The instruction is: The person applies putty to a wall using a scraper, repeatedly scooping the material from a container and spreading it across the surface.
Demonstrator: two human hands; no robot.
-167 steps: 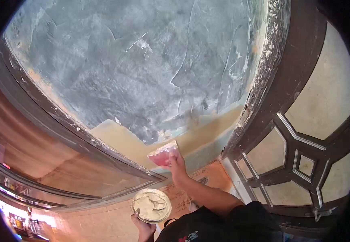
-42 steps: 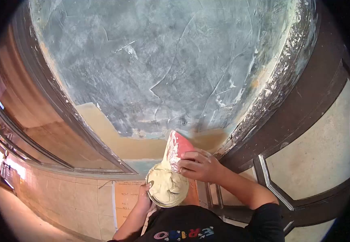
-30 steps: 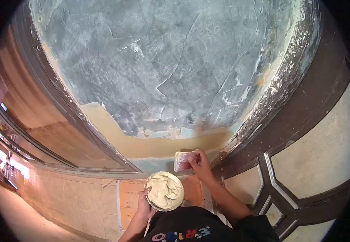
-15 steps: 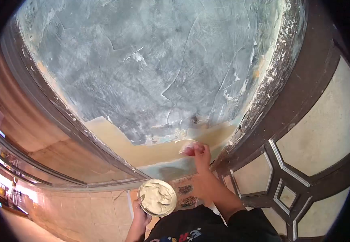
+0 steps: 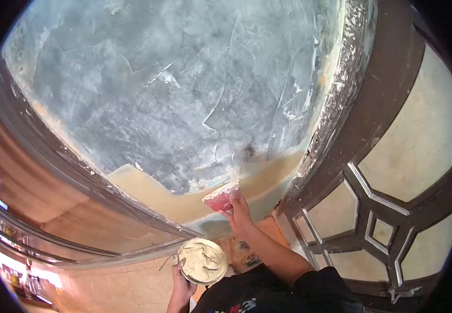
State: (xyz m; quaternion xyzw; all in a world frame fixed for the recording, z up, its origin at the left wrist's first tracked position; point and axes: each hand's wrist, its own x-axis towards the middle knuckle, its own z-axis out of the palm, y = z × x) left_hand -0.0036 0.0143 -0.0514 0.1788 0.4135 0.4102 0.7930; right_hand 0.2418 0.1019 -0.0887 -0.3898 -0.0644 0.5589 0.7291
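Observation:
A round container (image 5: 203, 262) full of cream-coloured paste is held by my left hand (image 5: 182, 281), fingers at its left rim. My right hand (image 5: 237, 209) grips a red scraper (image 5: 222, 199) whose upper edge is smeared with pale paste. That edge lies against or very near the lower wall, over a tan band (image 5: 179, 207) of coating. Above the band the wall (image 5: 184, 104) is grey-blue and patchy, with cracks and white marks.
Dark frames with flaking paint border the wall on both sides. At the right stands a dark panelled door (image 5: 372, 151) with pale insets. Brown glazed panels (image 5: 80, 203) curve along the left. Floor tiles (image 5: 116, 284) lie below, with a stained orange patch near the wall's foot.
My right hand and the scraper have moved left along the lower wall, and more of the scraper's red face shows. The view has shifted slightly. My left hand still holds the container.

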